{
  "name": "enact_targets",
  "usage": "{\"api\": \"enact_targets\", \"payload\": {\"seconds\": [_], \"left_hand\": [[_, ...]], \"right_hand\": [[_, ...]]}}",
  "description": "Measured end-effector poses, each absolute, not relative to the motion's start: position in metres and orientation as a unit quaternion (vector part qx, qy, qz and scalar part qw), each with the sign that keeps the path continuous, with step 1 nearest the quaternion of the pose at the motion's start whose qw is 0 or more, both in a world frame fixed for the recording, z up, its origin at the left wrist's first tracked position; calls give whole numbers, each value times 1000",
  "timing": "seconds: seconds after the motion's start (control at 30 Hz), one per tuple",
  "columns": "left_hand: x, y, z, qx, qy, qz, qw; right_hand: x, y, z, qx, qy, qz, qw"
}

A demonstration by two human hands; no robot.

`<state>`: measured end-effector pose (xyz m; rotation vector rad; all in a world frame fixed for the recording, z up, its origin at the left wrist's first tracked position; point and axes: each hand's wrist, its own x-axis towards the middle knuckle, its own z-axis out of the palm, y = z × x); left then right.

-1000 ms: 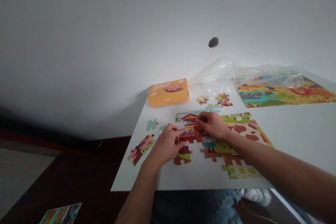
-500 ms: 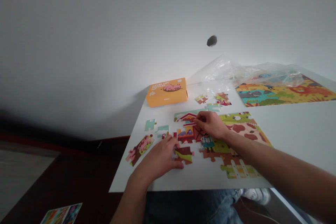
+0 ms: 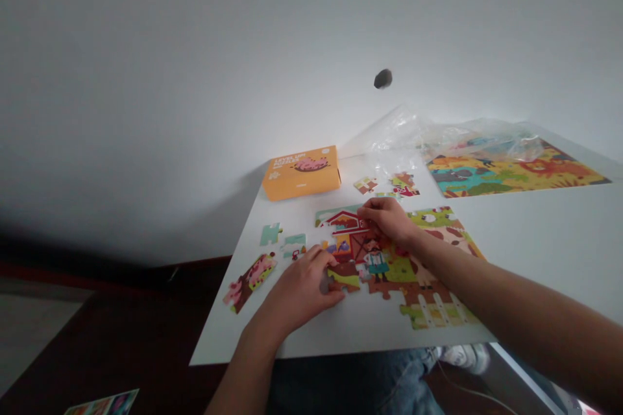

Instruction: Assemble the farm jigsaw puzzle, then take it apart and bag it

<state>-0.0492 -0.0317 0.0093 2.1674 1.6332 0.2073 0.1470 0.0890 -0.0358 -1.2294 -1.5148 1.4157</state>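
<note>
A part-built farm puzzle [image 3: 428, 259] lies on the white table [image 3: 535, 253]. My left hand [image 3: 302, 288] grips a brown and green piece [image 3: 346, 275] and holds it against the lower left edge of the puzzle, under the red barn [image 3: 348, 233]. My right hand [image 3: 387, 220] rests with its fingers pressed flat on the pieces just right of the barn's roof. Left of my hands lie a joined pink pig piece [image 3: 250, 277] and two loose teal pieces [image 3: 270, 233].
An orange puzzle box [image 3: 300, 172] stands at the table's far left by the wall. A few loose pieces [image 3: 389, 185] lie behind the puzzle. A finished colourful puzzle [image 3: 511, 172] sits at the far right under a clear plastic bag [image 3: 413, 136]. Dark floor lies left of the table.
My left hand left the barn, dropped to the brown and green piece and slid it up against the puzzle's lower left edge. My right hand stayed by the barn roof.
</note>
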Motion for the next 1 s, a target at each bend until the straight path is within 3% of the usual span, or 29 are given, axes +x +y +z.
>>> {"api": "enact_targets", "payload": {"seconds": [0.47, 0.7, 0.83, 0.9, 1.0], "left_hand": [[-45, -28, 10, 779, 579, 89, 224], [-46, -31, 17, 797, 552, 94, 226], [-39, -32, 17, 806, 536, 111, 227], [-34, -33, 15, 807, 533, 127, 222], [-20, -34, 12, 805, 530, 178, 198]], "right_hand": [[150, 91, -27, -475, -510, 621, 360], [168, 107, -8, -424, -400, 694, 422], [200, 115, 14, -425, -427, 647, 468], [222, 107, 27, -443, -492, 598, 452], [251, 75, 40, -505, -606, 515, 335]]}}
